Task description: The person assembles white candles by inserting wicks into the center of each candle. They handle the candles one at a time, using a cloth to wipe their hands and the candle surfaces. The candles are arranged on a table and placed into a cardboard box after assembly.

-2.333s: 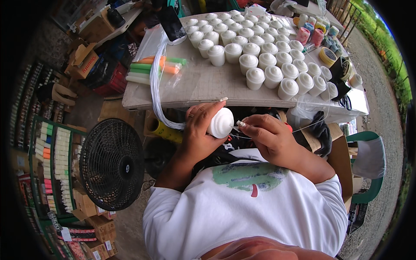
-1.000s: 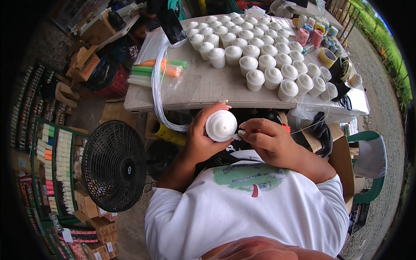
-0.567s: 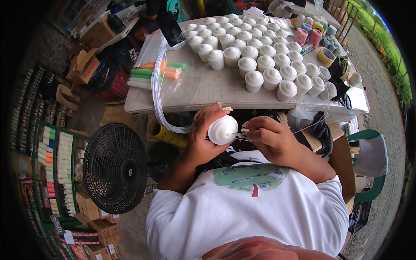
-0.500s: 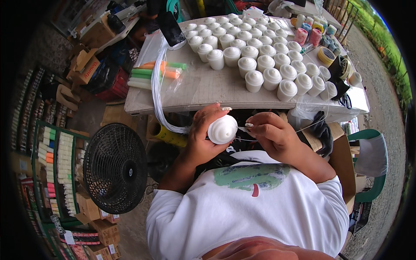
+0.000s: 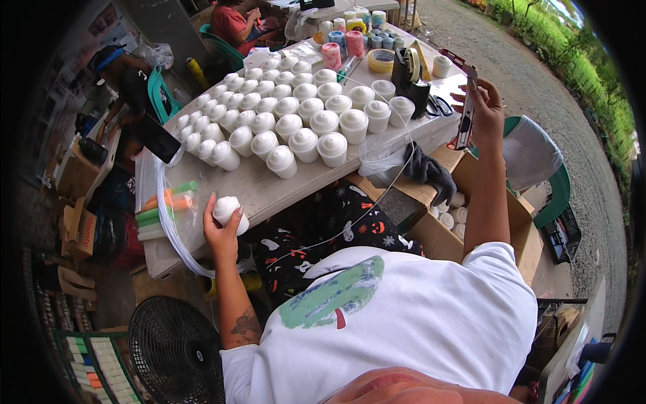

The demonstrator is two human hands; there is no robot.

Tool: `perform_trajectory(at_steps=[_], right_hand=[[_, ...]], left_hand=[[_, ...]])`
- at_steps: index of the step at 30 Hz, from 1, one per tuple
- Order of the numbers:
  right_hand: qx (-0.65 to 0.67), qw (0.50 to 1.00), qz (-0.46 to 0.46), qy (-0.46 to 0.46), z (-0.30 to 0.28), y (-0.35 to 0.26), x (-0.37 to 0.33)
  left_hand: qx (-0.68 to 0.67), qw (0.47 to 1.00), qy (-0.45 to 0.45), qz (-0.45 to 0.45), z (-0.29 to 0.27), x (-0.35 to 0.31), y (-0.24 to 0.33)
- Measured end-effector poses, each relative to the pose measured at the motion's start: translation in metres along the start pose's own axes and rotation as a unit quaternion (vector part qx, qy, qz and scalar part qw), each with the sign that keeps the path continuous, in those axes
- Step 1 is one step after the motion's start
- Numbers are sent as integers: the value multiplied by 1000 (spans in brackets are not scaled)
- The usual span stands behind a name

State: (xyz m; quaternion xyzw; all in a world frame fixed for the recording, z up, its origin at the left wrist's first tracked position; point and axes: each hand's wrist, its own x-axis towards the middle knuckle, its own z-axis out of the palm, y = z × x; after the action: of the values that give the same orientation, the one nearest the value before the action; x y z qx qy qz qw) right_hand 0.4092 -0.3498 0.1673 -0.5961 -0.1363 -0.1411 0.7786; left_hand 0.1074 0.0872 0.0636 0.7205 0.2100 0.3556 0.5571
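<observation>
Near the table's front left edge, my left hand (image 5: 222, 232) is closed around a white cup-shaped candle (image 5: 231, 214) with a swirled, pointed top. My right hand (image 5: 484, 111) is raised beyond the table's right end, gripping a long, flat, red, grey and dark tool (image 5: 465, 120) whose kind I cannot make out. Rows of similar white candles (image 5: 286, 128) stand upright on the table. A bundle of thin white cord (image 5: 168, 222) hangs over the left edge. One loose strand (image 5: 350, 232) crosses above my lap and rises to the table's right side.
Coloured candle sticks (image 5: 165, 205) lie at the table's left. Tape rolls (image 5: 381, 60), a black dispenser (image 5: 410, 81) and scissors (image 5: 439, 106) occupy the right. An open carton (image 5: 437, 246) holds white pieces. A black fan (image 5: 176, 350) stands lower left. Two other people are beyond the table.
My hands have moved apart: the left has carried the candle leftward, and the right has reached up and right and now holds the flat tool. The whole view has turned rightward.
</observation>
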Motion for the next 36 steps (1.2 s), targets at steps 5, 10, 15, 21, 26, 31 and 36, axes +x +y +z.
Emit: perform_trajectory(at_steps=[5,10,15,21,26,31,36], right_hand=[[-266,946,176,-47,-41,71,119],[-497,866,-58,10,-55,118,192],[-274,938,-177,116,11,78,71],[-351,841,-242,-331,6,81,-158],[-316,779,-253,-479,30,111,-223],[-281,745,-224,-562,88,108,-208],[-205,702,-139,-668,151,135,-228]], left_hand=[[14,991,5,132,25,38,8],[5,994,29,108,50,64,-29],[219,942,116,225,31,24,-10],[335,893,-5,301,-15,-71,-14],[268,948,-100,141,-25,-133,-80],[211,955,-209,11,-39,-145,-137],[238,941,-220,-97,-41,-138,-112]])
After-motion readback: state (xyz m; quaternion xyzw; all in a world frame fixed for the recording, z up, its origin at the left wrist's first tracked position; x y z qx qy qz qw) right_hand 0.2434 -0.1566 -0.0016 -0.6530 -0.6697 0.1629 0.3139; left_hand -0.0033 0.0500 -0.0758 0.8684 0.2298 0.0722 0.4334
